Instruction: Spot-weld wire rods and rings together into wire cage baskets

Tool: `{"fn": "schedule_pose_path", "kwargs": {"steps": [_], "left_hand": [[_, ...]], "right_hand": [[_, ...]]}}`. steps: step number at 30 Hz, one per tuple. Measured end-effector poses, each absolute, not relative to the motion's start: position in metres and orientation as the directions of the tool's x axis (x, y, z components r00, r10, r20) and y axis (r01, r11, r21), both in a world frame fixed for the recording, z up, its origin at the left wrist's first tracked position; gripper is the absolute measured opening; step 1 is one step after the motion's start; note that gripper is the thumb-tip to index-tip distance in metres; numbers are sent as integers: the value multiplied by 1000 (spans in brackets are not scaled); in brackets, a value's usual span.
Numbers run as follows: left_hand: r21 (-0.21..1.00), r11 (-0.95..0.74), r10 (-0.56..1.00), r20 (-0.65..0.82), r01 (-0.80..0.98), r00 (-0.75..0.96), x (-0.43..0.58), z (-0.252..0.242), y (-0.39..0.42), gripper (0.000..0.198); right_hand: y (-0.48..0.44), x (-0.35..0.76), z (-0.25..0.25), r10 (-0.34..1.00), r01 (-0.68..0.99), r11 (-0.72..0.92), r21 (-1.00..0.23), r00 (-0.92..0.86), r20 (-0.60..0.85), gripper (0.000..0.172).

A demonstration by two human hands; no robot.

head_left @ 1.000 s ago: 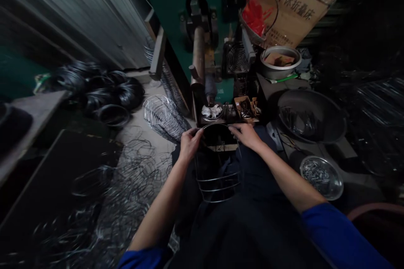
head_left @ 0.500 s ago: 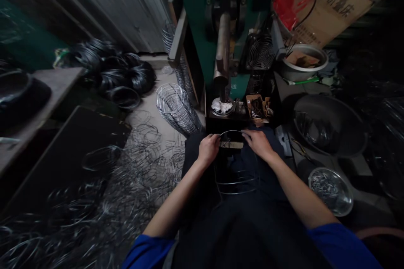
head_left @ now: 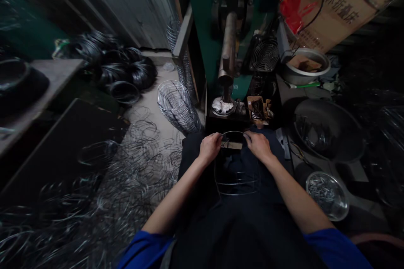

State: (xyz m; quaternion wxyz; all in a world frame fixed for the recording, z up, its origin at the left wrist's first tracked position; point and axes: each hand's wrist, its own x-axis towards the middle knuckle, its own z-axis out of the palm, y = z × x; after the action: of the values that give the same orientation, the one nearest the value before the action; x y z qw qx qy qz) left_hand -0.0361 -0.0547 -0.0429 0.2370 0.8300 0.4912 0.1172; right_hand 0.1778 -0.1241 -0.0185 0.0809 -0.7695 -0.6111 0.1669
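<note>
Between my hands is a round wire frame (head_left: 236,183), its thin rings resting over my lap. My left hand (head_left: 211,148) pinches the far ring on its left side. On the ring's right side, the fingers of my right hand (head_left: 258,144) are closed round the same wire. The arc of wire between the two hands shows bare. Just beyond stands a press-like machine with a thick metal arm (head_left: 229,46), its tip above a white crumpled wad (head_left: 222,105) on a round base. Dark cloth hides parts of the frame's sides.
A tall stack of wire frames (head_left: 178,107) leans at left, beside loose wire rings (head_left: 135,164) strewn over the floor. Black wire coils (head_left: 126,71) lie farther back. At right are a bowl of small metal pieces (head_left: 326,195), a dark basin (head_left: 344,134) and pliers (head_left: 299,153).
The view has shifted slightly, so the machine appears a little farther right. Both hands keep their hold on the wire frame, which has hardly moved.
</note>
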Motion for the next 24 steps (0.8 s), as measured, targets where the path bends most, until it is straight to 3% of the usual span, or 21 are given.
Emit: {"fn": "schedule_pose_path", "kwargs": {"steps": [7, 13, 24], "left_hand": [[464, -418, 875, -25, 781, 483, -33, -26, -45, 29], [398, -429, 888, 22, 811, 459, -33, 13, -20, 30], [326, -440, 894, 74, 837, 441, -29, 50, 8, 29]], "right_hand": [[-115, 178, -6, 976, 925, -210, -316, 182, -116, 26], [-85, 183, 16, 993, 909, -81, -408, 107, 41, 29], [-53, 188, 48, 982, 856, 41, -515, 60, 177, 32]]}}
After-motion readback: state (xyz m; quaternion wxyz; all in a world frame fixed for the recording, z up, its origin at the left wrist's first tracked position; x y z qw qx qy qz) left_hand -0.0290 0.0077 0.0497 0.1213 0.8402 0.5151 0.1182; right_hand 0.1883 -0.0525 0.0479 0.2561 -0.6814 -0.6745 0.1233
